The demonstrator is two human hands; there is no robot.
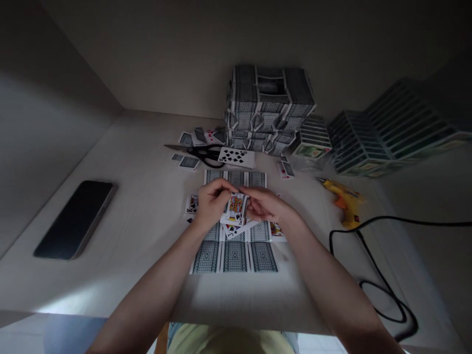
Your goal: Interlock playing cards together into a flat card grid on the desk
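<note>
Between my two hands is a face-up playing card [233, 209], a picture card. My left hand [214, 199] pinches its upper left side, and the fingers of my right hand [264, 202] are closed on its right side. Right under it a jack [236, 230] lies at a slant, partly covered. Below both hands several face-down cards [235, 256] with patterned grey-green backs are laid out in rows. A king card [192, 204] sticks out on the left of this layout, and another picture card [277, 231] on the right.
Behind stands a box-like stack built of cards [271, 110]. Scissors [206, 152] and a spade card pile [236, 157] lie before it. Wrapped card packs [363, 142] and a yellow glue gun [342, 200] with a black cable [383, 265] are right; a phone [75, 219] is left.
</note>
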